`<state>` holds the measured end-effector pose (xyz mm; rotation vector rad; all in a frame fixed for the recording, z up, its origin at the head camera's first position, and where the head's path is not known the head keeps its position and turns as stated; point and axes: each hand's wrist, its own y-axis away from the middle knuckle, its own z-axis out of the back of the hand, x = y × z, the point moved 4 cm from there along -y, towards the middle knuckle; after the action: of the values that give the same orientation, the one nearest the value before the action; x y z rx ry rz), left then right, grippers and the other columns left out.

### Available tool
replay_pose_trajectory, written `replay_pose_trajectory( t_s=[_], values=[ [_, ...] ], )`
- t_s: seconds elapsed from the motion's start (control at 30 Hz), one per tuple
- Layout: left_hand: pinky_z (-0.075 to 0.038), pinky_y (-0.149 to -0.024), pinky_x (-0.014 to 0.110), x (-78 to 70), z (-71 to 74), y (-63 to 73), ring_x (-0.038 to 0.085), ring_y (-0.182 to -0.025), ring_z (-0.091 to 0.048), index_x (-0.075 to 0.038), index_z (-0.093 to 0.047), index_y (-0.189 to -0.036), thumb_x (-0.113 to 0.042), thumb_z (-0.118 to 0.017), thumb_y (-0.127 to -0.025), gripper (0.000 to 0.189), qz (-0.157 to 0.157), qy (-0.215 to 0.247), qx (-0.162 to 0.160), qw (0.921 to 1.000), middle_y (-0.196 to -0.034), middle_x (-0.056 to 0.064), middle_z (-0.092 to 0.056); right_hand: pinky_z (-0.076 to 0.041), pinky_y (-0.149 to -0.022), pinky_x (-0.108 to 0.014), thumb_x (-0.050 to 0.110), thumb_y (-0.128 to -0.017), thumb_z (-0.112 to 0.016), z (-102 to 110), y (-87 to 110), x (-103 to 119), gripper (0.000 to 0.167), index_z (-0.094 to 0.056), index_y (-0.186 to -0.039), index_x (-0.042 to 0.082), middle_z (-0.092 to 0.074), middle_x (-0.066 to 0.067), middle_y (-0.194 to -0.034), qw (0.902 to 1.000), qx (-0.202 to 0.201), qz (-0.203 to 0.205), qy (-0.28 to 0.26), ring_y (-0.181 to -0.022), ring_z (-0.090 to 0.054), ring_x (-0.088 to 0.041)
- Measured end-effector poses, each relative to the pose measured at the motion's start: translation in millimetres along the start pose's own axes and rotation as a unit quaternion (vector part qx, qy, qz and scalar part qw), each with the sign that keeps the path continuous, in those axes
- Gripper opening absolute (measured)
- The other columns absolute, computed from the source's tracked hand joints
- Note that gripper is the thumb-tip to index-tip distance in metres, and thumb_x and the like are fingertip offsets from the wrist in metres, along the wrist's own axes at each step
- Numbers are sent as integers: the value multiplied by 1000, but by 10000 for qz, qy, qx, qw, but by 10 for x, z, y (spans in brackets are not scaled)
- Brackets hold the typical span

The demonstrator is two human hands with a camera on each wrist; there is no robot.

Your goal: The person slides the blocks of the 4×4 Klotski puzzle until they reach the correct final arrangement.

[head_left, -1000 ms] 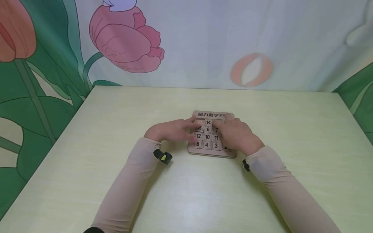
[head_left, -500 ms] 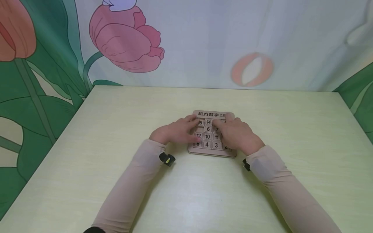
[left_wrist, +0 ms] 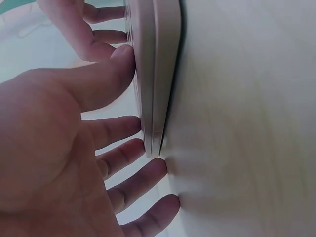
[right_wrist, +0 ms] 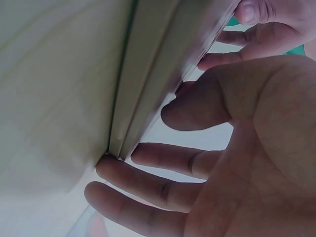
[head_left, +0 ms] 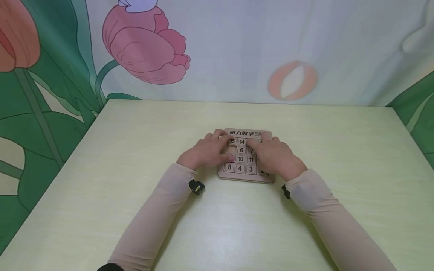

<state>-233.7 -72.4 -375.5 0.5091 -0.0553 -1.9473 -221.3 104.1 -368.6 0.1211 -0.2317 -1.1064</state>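
Note:
A wooden number slide puzzle (head_left: 245, 178) lies flat on the table, with Chinese lettering along its far edge. My left hand (head_left: 207, 150) reaches over its left side. A fingertip touches tile 15 (head_left: 232, 142) in the far left corner, and the thumb covers the tile above tile 8 (head_left: 229, 167). Between them is a vacant slot in the left column. In the left wrist view, other fingertips (left_wrist: 168, 202) touch the tabletop beyond the board. My right hand (head_left: 276, 156) rests over the right side, hiding several tiles; its fingers are extended in the right wrist view.
The pale table (head_left: 217, 226) extends around the puzzle on all sides. Behind its far edge hangs a backdrop (head_left: 230, 49) printed with flowers and leaves. Each wrist wears a black strap (head_left: 196, 186).
Tile 15 has slid from the second row to the far left corner, leaving the vacant slot below it. My left hand shifted slightly right and away from me. My right hand stayed still.

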Motion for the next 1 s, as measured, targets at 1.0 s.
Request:
replay_pose_trajectory(
  t_s=[1.0],
  values=[
    [-51, -88, 41, -87, -29, -48, 27, -105, -53, -15, -50, -149, -46, -61, -100, 59, 260, -464, -718, 9960, -138, 8, -48, -51, -70, -49, 4, -93, -60, 29, 18, -11, 53, -52, -144, 19, -43, -26, -127, 10000, 59, 31, -21, -90, -52, -37]
  ],
)
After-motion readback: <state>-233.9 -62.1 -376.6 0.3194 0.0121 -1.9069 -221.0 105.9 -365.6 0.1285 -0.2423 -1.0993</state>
